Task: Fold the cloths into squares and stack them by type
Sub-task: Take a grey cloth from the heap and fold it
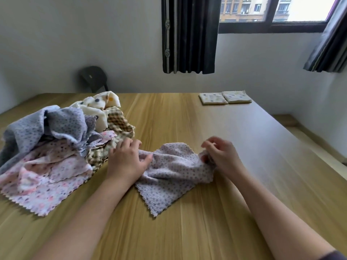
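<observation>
— While it lies rumpled on the pale wooden table (187, 231), between the middle and the near edge, how is the lilac dotted cloth (172, 171) held?

— At both ends. The left hand (125, 160) covers its left end, fingers curled down over the fabric and thumb pressing on top. The right hand (221, 156) pinches the bunched right end between thumb and curled fingers. One zigzag-cut corner points toward the near edge.

— What sits beside it?

— Toward the left edge there is a loose heap. A pink floral cloth (47, 177) is spread at the front and a grey-blue dotted cloth (62, 124) is humped over it. A brown checked cloth (120, 122) lies just beside the left hand, and a cream cloth with large coloured dots (99, 104) is at the back.

— Anything folded?

— Two cream folded squares (213, 98) lie side by side, touching, near the far right corner, well apart from the heap.

— And beyond the table?

— A dark plastic chair (93, 77) stands against the white wall past the far edge. Dark striped curtains (189, 34) hang beside a dark-framed window (272, 25), which shows an apartment building.
</observation>
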A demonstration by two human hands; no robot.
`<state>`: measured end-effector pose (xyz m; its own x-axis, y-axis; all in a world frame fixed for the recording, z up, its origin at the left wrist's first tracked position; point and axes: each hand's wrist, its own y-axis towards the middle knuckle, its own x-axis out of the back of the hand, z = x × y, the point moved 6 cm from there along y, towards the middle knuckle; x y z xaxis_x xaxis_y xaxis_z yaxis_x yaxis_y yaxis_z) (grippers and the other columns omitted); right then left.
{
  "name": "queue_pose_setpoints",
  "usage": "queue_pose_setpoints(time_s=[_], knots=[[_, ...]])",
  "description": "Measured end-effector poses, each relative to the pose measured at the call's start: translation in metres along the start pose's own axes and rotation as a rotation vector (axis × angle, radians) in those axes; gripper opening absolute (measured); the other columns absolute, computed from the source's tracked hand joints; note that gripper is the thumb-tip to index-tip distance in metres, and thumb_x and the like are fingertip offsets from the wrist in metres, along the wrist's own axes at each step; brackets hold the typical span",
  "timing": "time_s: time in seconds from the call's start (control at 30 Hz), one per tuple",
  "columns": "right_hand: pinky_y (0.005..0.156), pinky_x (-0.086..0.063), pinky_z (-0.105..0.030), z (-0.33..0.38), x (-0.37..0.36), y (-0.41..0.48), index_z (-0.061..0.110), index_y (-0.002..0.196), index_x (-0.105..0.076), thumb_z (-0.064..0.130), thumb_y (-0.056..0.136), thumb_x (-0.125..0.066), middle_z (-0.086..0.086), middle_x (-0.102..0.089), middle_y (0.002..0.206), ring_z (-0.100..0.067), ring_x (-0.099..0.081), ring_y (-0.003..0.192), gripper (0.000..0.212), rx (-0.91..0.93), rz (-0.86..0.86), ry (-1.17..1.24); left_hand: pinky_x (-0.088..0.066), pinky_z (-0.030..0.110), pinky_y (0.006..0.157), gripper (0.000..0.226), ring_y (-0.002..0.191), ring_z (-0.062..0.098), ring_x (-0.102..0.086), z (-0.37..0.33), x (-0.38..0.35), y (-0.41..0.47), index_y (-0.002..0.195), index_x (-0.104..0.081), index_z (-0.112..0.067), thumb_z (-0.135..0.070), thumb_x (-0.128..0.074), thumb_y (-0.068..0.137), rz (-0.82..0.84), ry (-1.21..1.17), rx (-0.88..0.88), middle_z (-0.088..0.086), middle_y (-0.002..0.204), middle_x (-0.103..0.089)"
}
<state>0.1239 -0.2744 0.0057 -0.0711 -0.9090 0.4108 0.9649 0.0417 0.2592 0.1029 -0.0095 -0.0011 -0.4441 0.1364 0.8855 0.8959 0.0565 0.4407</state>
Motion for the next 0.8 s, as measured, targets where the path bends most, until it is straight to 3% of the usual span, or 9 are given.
queue_pose_setpoints(time_s=[0.1, 0.17, 0.27, 0.37, 0.47, 0.57, 0.63, 0.7, 0.8], knots=[[0.048, -0.043, -0.018, 0.004, -0.017, -0.006, 0.019, 0.073, -0.066, 0.027, 0.091, -0.059, 0.007, -0.068, 0.06, -0.004, -0.056, 0.049, 0.021, 0.005, 0.277, -0.352, -0.039, 0.032, 0.078, 0.031, 0.102, 0.021, -0.05, -0.002, -0.009, -0.002, 0.104, -0.063, -0.018, -0.044, -0.058, 0.088, 0.101, -0.087, -0.026, 0.0, 0.101, -0.054], [0.052, -0.042, -0.025, 0.008, -0.01, -0.004, 0.017, 0.072, -0.065, 0.031, 0.092, -0.056, 0.004, -0.067, 0.06, -0.008, -0.054, 0.05, 0.025, 0.03, 0.165, -0.438, -0.043, 0.029, 0.073, 0.018, 0.095, 0.016, -0.051, -0.006, -0.009, -0.002, 0.098, -0.067, -0.02, -0.035, -0.062, 0.088, 0.122, -0.253, -0.135, -0.005, 0.093, -0.053], [0.057, -0.043, -0.027, 0.017, 0.006, -0.001, 0.023, 0.083, -0.062, 0.038, 0.095, -0.05, 0.008, -0.063, 0.069, -0.01, -0.058, 0.063, 0.023, 0.053, -0.088, -0.404, -0.048, 0.029, 0.081, 0.012, 0.094, 0.006, -0.052, -0.018, -0.01, -0.003, 0.098, -0.071, -0.026, -0.024, -0.069, 0.086, 0.209, -0.484, -0.351, -0.011, 0.095, -0.056], [0.057, -0.039, -0.02, 0.014, -0.012, -0.001, 0.026, 0.097, -0.062, 0.047, 0.094, -0.048, 0.015, -0.059, 0.081, -0.001, -0.055, 0.072, 0.025, -0.001, 0.142, -0.475, -0.045, 0.026, 0.093, 0.024, 0.108, 0.004, -0.052, -0.024, -0.01, -0.007, 0.104, -0.07, -0.03, -0.022, -0.073, 0.082, 0.261, -0.624, -0.432, -0.012, 0.11, -0.057], [0.068, -0.045, -0.025, 0.008, -0.032, -0.002, 0.026, 0.103, -0.062, 0.058, 0.088, -0.051, 0.011, -0.061, 0.095, -0.008, -0.057, 0.085, 0.037, -0.017, 0.282, -0.622, -0.044, 0.037, 0.101, 0.052, 0.116, 0.006, -0.05, -0.018, -0.012, -0.006, 0.123, -0.057, -0.03, -0.051, -0.069, 0.077, 0.265, -0.573, -0.325, -0.011, 0.123, -0.052], [0.069, -0.045, -0.029, 0.01, -0.042, 0.001, 0.024, 0.089, -0.059, 0.04, 0.088, -0.059, 0.008, -0.06, 0.09, -0.015, -0.057, 0.087, 0.017, 0.046, 0.252, -0.658, -0.043, 0.042, 0.095, 0.084, 0.108, 0.013, -0.051, -0.003, -0.014, -0.002, 0.122, -0.055, -0.025, -0.085, -0.039, 0.066, 0.212, -0.319, -0.125, -0.006, 0.116, -0.055], [0.064, -0.044, -0.027, 0.008, -0.04, 0.001, 0.017, 0.09, -0.055, 0.025, 0.09, -0.057, 0.002, -0.06, 0.083, -0.015, -0.056, 0.076, 0.008, 0.058, 0.189, -0.493, -0.042, 0.037, 0.086, 0.066, 0.096, 0.015, -0.051, 0.005, -0.014, -0.001, 0.1, -0.06, -0.023, -0.08, -0.043, 0.072, 0.16, -0.245, -0.031, -0.005, 0.099, -0.055], [0.051, -0.035, -0.017, 0.005, -0.033, 0.0, 0.014, 0.091, -0.051, 0.017, 0.092, -0.054, 0.001, -0.053, 0.068, -0.009, -0.045, 0.059, 0.004, 0.031, 0.113, -0.307, -0.039, 0.033, 0.076, 0.035, 0.089, 0.017, -0.05, 0.008, -0.011, -0.001, 0.082, -0.056, -0.021, -0.056, -0.06, 0.082, 0.106, -0.249, 0.025, -0.004, 0.087, -0.053], [0.051, -0.038, -0.019, 0.002, -0.023, -0.001, 0.022, 0.098, -0.053, 0.008, 0.091, -0.05, 0.003, -0.057, 0.067, -0.007, -0.046, 0.055, 0.016, -0.029, 0.045, -0.085, -0.032, 0.027, 0.064, 0.019, 0.08, 0.019, -0.051, 0.011, -0.008, -0.002, 0.079, -0.052, -0.016, -0.029, -0.062, 0.09, 0.103, -0.349, 0.075, -0.004, 0.079, -0.05]])
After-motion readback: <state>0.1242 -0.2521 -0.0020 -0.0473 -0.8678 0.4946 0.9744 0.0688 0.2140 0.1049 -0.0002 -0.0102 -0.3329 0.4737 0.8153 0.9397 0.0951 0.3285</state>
